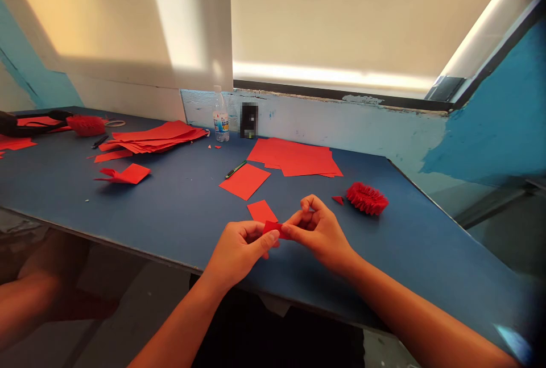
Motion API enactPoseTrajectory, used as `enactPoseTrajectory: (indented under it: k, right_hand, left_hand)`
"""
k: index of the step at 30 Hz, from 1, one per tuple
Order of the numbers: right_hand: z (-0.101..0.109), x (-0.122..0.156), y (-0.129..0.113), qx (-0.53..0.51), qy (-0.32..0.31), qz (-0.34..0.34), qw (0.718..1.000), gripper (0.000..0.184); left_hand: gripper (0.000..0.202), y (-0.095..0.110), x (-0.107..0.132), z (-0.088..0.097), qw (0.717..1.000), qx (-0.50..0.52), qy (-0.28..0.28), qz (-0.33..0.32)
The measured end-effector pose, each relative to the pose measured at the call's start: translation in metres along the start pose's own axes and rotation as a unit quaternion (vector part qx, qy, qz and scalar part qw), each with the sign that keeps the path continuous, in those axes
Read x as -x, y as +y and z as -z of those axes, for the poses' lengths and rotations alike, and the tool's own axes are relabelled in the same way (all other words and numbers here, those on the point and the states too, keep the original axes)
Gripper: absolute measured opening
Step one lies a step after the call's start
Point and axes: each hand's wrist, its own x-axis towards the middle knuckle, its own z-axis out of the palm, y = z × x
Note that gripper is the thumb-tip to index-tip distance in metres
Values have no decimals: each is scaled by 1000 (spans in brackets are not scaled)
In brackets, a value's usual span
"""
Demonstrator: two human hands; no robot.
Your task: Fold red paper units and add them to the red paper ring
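Observation:
Between my two hands is a small folded piece of red paper (pixel 273 226), held above the front part of the blue table. My left hand (pixel 242 247) pinches its left end with the thumb on top. The right end is pinched between the thumb and fingers of my right hand (pixel 321 231). Just behind the hands lies a small red paper rectangle (pixel 261 210). Farther back is a larger red sheet (pixel 244 182), with a green and black pen or cutter (pixel 236 169) along its upper left edge. A ruffled bundle of folded red paper (pixel 367 198) sits to the right, beside a red paper scrap (pixel 338 200).
Large red sheets (pixel 298 157) lie near the wall on the blue table (pixel 187 197). A stack of red paper (pixel 157 137), a folded red piece (pixel 128 174), a plastic bottle (pixel 220 118) and another ruffled bundle (pixel 86 125) stand leftward. Another person's limb (pixel 29 300) shows at lower left.

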Motion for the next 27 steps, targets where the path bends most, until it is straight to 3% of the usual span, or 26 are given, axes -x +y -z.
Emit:
enactPoseTrajectory:
  k: [3,11,19,23,27]
  right_hand:
    - [-1,0,0,-2,-16,-9,1000,44]
    - [0,1,-1,49,15,-1,999,41]
    - [-1,4,-1,91,1,45,995,36]
    - [-4,6,-1,122,-27,25,992,41]
    - [-7,5,2,155,-7,17,988,35]
  left_hand:
    - [31,1,1,0,999,-41,3,-1]
    - [31,1,0,1,999,-48,-18,-1]
    - [25,0,0,0,1000,-10,18,-13]
    - [28,-3,-1,1,1000,-5,29,-7]
    - [30,-3,-2,0,1000,-7,29,3]
